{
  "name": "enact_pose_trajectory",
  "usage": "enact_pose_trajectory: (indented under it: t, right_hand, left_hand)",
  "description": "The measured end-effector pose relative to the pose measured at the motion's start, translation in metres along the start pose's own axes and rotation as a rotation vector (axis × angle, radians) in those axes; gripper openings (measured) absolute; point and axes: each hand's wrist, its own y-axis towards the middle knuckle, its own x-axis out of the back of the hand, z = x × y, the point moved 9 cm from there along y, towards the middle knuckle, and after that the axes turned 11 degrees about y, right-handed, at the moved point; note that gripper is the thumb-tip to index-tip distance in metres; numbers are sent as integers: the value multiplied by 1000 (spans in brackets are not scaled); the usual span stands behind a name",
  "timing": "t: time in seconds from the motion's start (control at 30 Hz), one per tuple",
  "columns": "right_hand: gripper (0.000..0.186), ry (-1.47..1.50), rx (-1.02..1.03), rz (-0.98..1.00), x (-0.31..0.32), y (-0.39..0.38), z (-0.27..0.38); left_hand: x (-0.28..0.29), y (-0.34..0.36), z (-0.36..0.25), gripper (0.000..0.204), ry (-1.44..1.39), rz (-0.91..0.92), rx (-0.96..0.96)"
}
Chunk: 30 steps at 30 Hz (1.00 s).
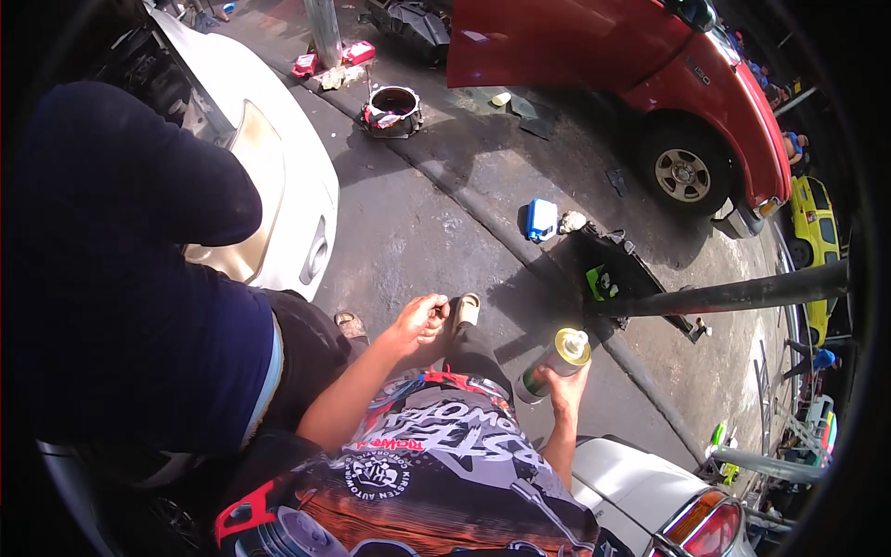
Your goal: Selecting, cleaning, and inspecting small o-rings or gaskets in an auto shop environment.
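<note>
My right hand (564, 386) is wrapped round a tall cylindrical can (535, 379), held upright-ish at my right side. The can has a gold-coloured top, a white nozzle and some green on its body. In front of my waist my left hand (422, 321) is closed, fingers curled toward the thumb. A small dark spot shows at its fingertips, too small to name. Close on my left, a person in a dark blue top (139, 278) leans toward the open front of a white car (288, 158).
A red vehicle (594, 46) stands ahead, right of centre. On the pavement are a blue-and-white bottle (541, 221), a round open housing (393, 111) and a black tray-like part (631, 269). A dark post (733, 295) juts in from the right. Another white car (622, 478) is behind my right arm.
</note>
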Motion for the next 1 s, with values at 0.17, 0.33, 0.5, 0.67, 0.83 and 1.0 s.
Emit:
enact_pose_trajectory:
  t: [0.17,0.33,0.5,0.67,0.83,1.0]
  right_hand:
    - [80,-231,64,215,-93,145,55]
    - [87,-205,171,495,-232,277,125]
    - [89,-242,371,791,-378,346,219]
    - [95,-253,401,984,-513,373,261]
    - [95,-226,322,1089,-655,401,264]
    - [97,-270,245,1082,-789,451,280]
  left_hand:
    - [41,65,-44,29,-205,-99,15]
    - [80,109,-156,30,-186,-203,-115]
    - [141,105,-263,29,-347,-450,-357]
    - [228,140,-308,29,-465,-519,-392]
    - [333,188,-384,28,-592,-530,-459]
    - [429,227,-503,28,-670,-514,-484]
